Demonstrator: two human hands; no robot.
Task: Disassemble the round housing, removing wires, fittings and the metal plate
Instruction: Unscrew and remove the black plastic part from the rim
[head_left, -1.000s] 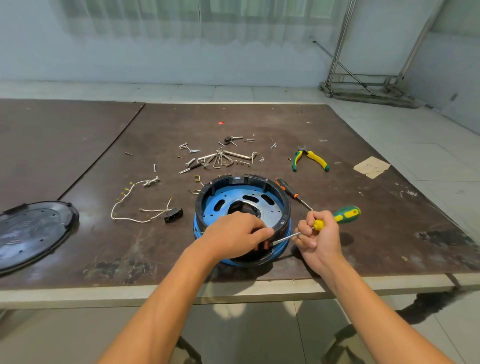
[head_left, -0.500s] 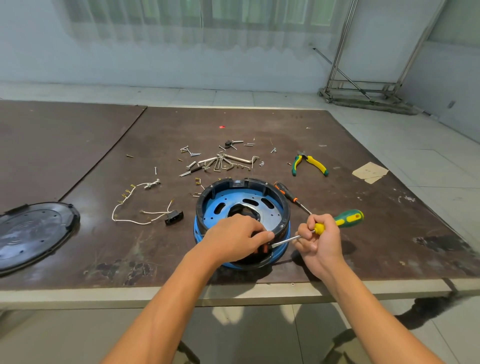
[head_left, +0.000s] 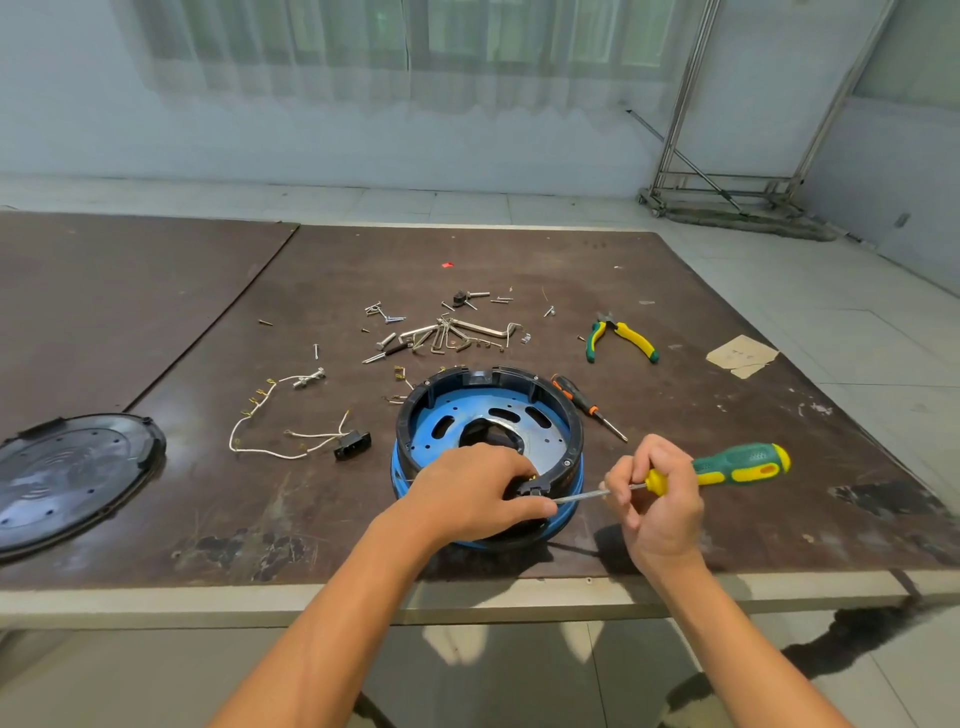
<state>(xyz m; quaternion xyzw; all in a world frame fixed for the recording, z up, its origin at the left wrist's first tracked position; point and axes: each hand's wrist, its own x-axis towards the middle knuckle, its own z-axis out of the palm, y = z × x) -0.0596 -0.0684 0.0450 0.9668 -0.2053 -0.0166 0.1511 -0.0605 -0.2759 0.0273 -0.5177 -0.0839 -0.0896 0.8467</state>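
Note:
The round housing (head_left: 566, 415), a black ring on a blue base, stands near the table's front edge. Inside it lies the perforated metal plate (head_left: 535, 423). My left hand (head_left: 475, 493) grips the housing's near rim, fingers around a small black fitting (head_left: 534, 487). My right hand (head_left: 657, 499) holds a green and yellow screwdriver (head_left: 737, 465); its shaft points left and the tip meets the fitting by my left fingers. A removed white wire harness (head_left: 270, 441) with a black connector (head_left: 353, 445) lies to the housing's left.
Loose screws and bent metal brackets (head_left: 447, 332) lie behind the housing. Green and yellow pliers (head_left: 621, 338) rest at back right, a small orange screwdriver (head_left: 587, 405) beside the housing. A black round cover (head_left: 67, 478) sits at far left. A cardboard scrap (head_left: 743, 356) lies far right.
The screwdriver tip has slid slightly along the near rim toward my left fingers. The small black fitting now shows at my fingertips. Both hands otherwise stay in place.

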